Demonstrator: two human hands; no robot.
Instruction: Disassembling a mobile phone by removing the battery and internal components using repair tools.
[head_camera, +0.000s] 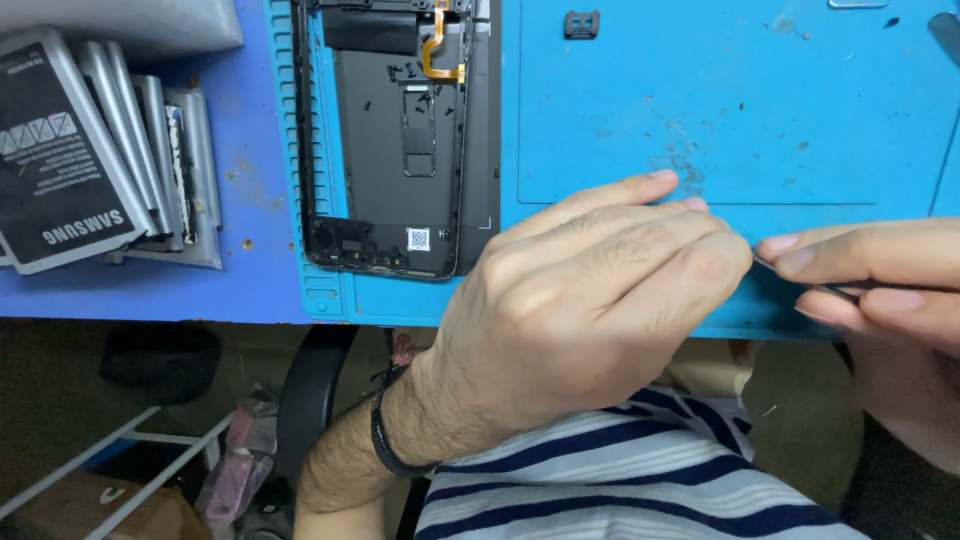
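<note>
Left hand (590, 300) is sitting in the middle of the frame, fingers curled and pressed together, tips resting on the blue mat (700, 110) near its lower edge. Can't tell if it's pinching anything underneath, since the knuckles are blocking the view. Right hand (880, 280) is coming in from the right edge, thumb and fingers pinching a thin metal tool (790, 275), probably tweezers, with the tip pointing at the left hand's fingertips and just about touching them.

Up and to the left of the hands, an opened phone body (400, 140) is lying on the mat, dark frame around a grey inside, with an orange ribbon cable (436, 50) near its top. A fanned pile of phone batteries (90, 150) is sitting at the upper left of the frame on the table (250, 270). A small dark part (581, 23) is lying on the mat near the top edge. A black band (385, 440) is circling the left wrist, and a striped shirt (620, 480) is showing at the bottom.
</note>
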